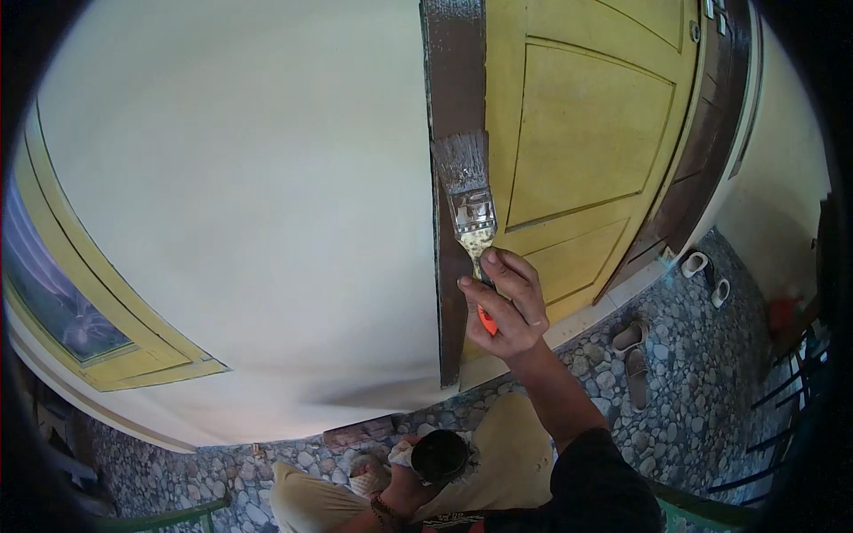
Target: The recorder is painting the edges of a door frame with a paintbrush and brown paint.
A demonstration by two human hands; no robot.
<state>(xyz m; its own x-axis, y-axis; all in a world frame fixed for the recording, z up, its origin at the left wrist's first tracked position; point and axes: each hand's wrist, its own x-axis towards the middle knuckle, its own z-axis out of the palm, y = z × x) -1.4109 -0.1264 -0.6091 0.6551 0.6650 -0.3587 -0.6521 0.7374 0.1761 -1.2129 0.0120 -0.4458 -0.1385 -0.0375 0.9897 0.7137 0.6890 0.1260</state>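
In my right hand (511, 306) is a paintbrush (475, 213), gripped by its handle with an orange end. Its wide bristles, dark with brown paint, lie against the brown door frame (458, 80) beside the white wall. Low down, over my lap, my left hand (404, 487) is closed around a small round paint container (440, 456), dark inside. Something whitish, perhaps a rag, shows at its side; the fingers are partly hidden.
A yellow panelled door (586, 133) stands right of the frame. The white wall (249, 195) runs left to a yellow-framed window (67, 284). Brown sandals (633, 355) and light shoes (706, 275) lie on the pebbled floor (684, 391). Dark railings (782, 409) edge the right.
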